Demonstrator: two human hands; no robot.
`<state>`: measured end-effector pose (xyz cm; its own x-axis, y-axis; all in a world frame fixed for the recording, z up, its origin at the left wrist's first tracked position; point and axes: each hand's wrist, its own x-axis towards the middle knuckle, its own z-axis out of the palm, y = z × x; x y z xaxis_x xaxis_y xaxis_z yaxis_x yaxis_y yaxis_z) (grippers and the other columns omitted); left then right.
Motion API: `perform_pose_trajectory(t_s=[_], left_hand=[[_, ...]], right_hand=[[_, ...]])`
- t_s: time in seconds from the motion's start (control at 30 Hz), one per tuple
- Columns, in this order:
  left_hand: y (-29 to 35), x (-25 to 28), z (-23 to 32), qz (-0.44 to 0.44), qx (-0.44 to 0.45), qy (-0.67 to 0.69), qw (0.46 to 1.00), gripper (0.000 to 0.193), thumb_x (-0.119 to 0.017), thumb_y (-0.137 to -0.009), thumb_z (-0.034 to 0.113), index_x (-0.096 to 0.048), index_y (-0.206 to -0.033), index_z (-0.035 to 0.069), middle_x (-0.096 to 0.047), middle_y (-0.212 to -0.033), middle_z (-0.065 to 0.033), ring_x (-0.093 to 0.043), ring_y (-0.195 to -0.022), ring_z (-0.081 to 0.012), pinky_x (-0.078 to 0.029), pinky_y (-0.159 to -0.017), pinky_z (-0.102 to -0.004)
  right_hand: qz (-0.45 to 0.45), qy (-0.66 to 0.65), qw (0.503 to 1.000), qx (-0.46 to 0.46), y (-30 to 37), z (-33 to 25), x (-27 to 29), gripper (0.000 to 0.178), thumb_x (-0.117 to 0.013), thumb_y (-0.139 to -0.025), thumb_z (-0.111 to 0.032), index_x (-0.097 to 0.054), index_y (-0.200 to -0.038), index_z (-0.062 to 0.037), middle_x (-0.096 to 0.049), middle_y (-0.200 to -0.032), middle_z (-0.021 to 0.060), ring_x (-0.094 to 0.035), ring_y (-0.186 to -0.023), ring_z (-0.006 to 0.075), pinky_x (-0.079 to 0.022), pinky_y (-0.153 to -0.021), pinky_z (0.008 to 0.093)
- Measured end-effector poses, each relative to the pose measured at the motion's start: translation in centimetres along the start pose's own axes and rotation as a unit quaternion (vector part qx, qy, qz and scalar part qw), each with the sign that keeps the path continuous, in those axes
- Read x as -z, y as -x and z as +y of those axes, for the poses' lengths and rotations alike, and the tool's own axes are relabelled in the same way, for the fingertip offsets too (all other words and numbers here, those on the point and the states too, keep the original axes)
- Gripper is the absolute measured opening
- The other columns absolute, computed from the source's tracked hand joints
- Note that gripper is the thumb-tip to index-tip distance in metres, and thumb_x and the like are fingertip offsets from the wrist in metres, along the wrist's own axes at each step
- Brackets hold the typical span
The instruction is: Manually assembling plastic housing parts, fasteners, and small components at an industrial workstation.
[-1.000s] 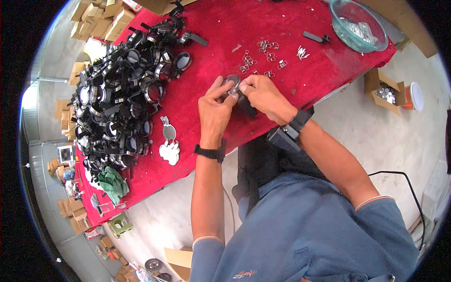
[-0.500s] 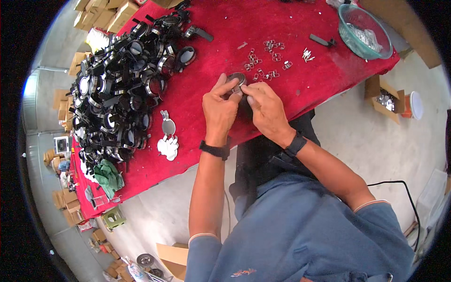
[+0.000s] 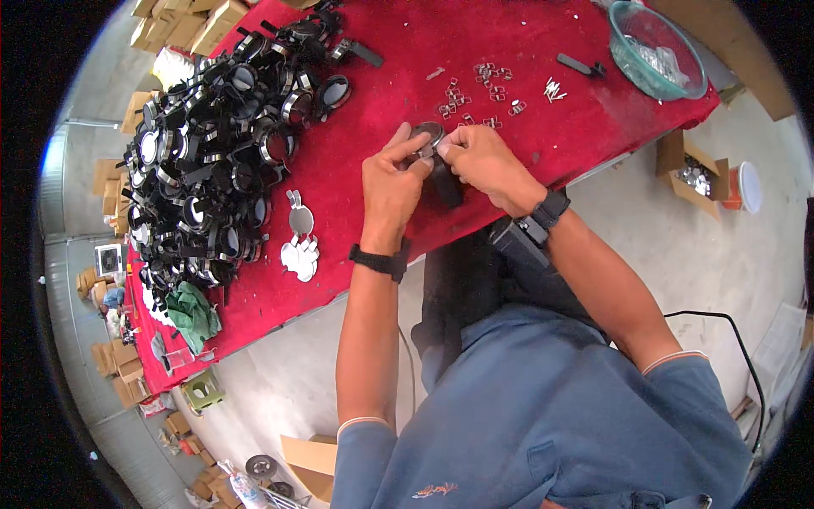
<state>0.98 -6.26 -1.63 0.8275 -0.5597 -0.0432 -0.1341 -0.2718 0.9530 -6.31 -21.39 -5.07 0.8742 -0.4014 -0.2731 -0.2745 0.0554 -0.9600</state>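
My left hand (image 3: 394,180) is closed around a round metal-rimmed piece (image 3: 431,130) at the front part of the red table. A black strap (image 3: 446,185) hangs from this piece toward the table's near edge. My right hand (image 3: 485,161) pinches at the right side of the rim; what sits between its fingertips is too small to make out. Just beyond my hands lie several small metal clips (image 3: 456,97). Farther right is a little heap of thin white pins (image 3: 554,90), with a loose dark strap piece (image 3: 578,65) behind it.
A large pile of round metal-rimmed pieces with black straps (image 3: 203,170) covers the table's left side. White-faced discs (image 3: 301,254) lie between it and my left arm. A teal basket (image 3: 623,51) with plastic bags stands far right. Below it, an open carton (image 3: 678,174) is on the floor.
My right hand has turned and its wrist has shifted slightly right, with the fingertips still at the rim. More of the black strap now shows beneath my hands.
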Motion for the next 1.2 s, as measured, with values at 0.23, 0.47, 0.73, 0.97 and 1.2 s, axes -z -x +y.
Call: perform_pose_trajectory(t_s=[0.23, 0.47, 0.73, 0.97, 1.2], left_hand=[[0.0, -0.1, -0.4, 0.006, 0.001, 0.03, 1.0, 0.046, -0.072, -0.085, 0.0, -0.076, -0.13, -0.001, -0.046, -0.161, -0.0333, -0.052, -0.149, -0.0359, -0.043, -0.119, -0.0375], [0.1, -0.2, -0.1, 0.019, -0.007, 0.003, 1.0, 0.046, -0.072, -0.084, 0.001, -0.075, -0.129, -0.003, -0.047, -0.159, -0.036, -0.068, -0.127, -0.0269, -0.053, -0.104, -0.0319], [0.6, -0.9, 0.2, 0.029, 0.021, 0.022, 0.999, 0.047, -0.071, -0.087, -0.004, -0.075, -0.133, 0.0, -0.047, -0.161, -0.0332, -0.051, -0.149, -0.0353, -0.042, -0.121, -0.0373], [0.3, -1.1, -0.3, 0.038, 0.005, 0.03, 0.999, 0.046, -0.072, -0.087, -0.003, -0.075, -0.133, 0.001, -0.046, -0.162, -0.0332, -0.049, -0.151, -0.0349, -0.041, -0.122, -0.0373], [0.1, 0.7, 0.1, -0.033, -0.018, -0.075, 0.996, 0.06, -0.079, -0.083, 0.002, -0.069, -0.142, 0.002, -0.04, -0.165, -0.033, -0.043, -0.155, -0.0351, -0.036, -0.126, -0.0392]], right_hand=[[0.08, -0.015, 0.996, 0.04, 1.2, 0.5, -1.3, 0.022, -0.068, -0.099, -0.016, -0.074, -0.104, 0.0043, -0.076, -0.091, 0.0185, -0.073, -0.084, 0.0278, -0.055, -0.077, 0.0441], [0.154, 0.088, 0.966, 0.187, 3.2, -0.2, -2.0, 0.015, -0.065, -0.099, -0.007, -0.07, -0.108, 0.004, -0.072, -0.1, 0.0237, -0.071, -0.096, 0.0431, -0.055, -0.085, 0.0485], [0.164, 0.137, 0.898, 0.385, 5.2, 1.7, -2.2, 0.03, -0.06, -0.095, 0.006, -0.067, -0.124, 0.0041, -0.066, -0.112, 0.0213, -0.068, -0.103, 0.0416, -0.055, -0.089, 0.0457], [0.128, 0.126, 0.906, 0.383, 5.1, 1.2, -1.8, 0.03, -0.059, -0.095, 0.004, -0.069, -0.124, 0.0044, -0.068, -0.112, 0.0219, -0.068, -0.105, 0.0398, -0.056, -0.092, 0.0449], [0.241, 0.408, 0.753, 0.457, -2.7, -2.0, 13.0, 0.028, -0.068, -0.089, -0.004, -0.071, -0.117, -0.0029, -0.072, -0.11, 0.0188, -0.07, -0.106, 0.0379, -0.058, -0.094, 0.0472]])
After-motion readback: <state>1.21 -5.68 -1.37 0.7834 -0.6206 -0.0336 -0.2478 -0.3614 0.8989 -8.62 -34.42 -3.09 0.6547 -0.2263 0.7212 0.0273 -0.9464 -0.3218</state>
